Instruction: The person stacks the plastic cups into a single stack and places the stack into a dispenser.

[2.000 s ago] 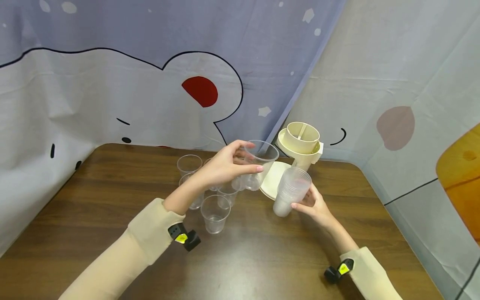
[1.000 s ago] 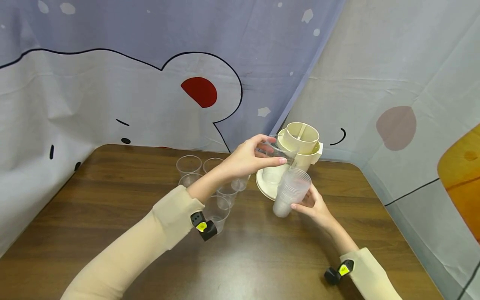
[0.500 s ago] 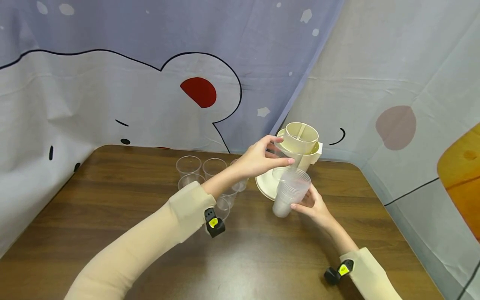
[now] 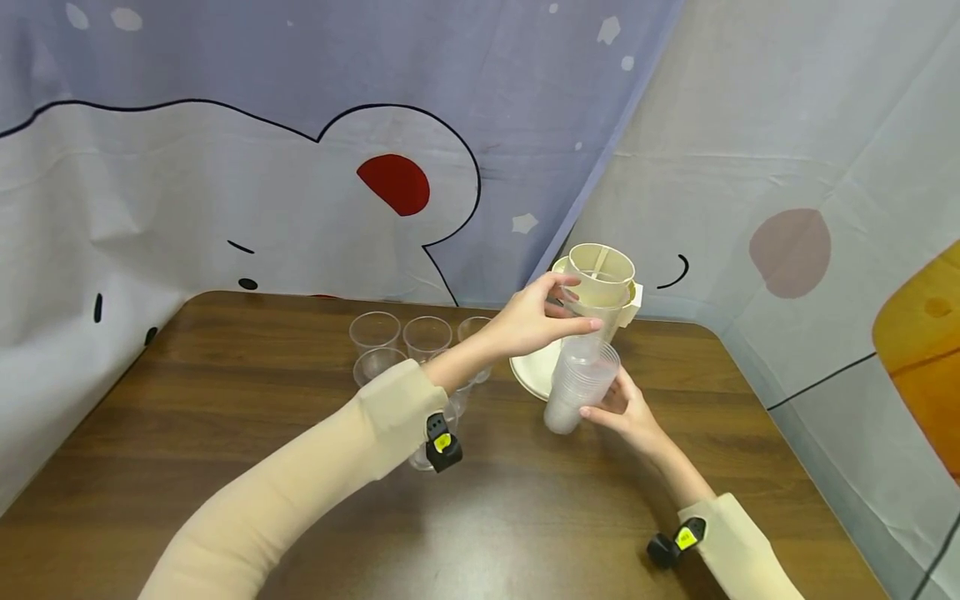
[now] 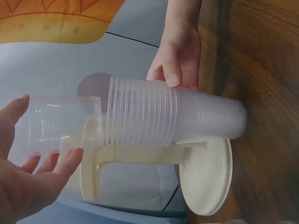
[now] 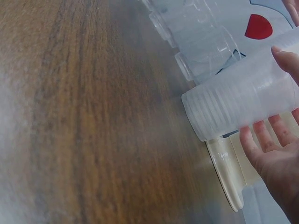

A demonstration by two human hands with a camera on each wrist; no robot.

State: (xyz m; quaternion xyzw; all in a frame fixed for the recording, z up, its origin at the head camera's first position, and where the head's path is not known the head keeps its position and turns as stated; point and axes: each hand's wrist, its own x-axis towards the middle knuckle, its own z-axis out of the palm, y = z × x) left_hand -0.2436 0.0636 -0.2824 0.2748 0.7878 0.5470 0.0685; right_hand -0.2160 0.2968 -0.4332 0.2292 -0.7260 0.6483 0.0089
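Single and nested cups around a cream stand (image 5: 140,154), which serves as reference. In front of the stand, the left hand (image 4: 540,321) holds one cup (image 5: 65,119), thumb and fingers set on opposite sides of its wall. The right hand (image 4: 626,412), also in front of the stand, grips a tilted stack (image 4: 577,387) with its mouth upward; whether the stack's base touches the table (image 4: 525,533) cannot be told. The single cup's base lies at the stack's mouth, and contact between them is uncertain.

Judged from this arrangement, the work is partway: the stack is already deep, the held cup is not yet nested, and at least five loose cups (image 4: 375,329) stand upright to the left of the stand, some partly hidden by the left arm.

The cups are thin, clear and tapered, with round rims; in the stack, overlapping walls turn cloudy and the rims form close ridges. The stand, smooth and apparently plastic, joins an open cylinder to a flat disc base by a slim upright. The table shows glossy brown wood grain; behind the stand hangs a creased, printed backdrop (image 4: 300,208).
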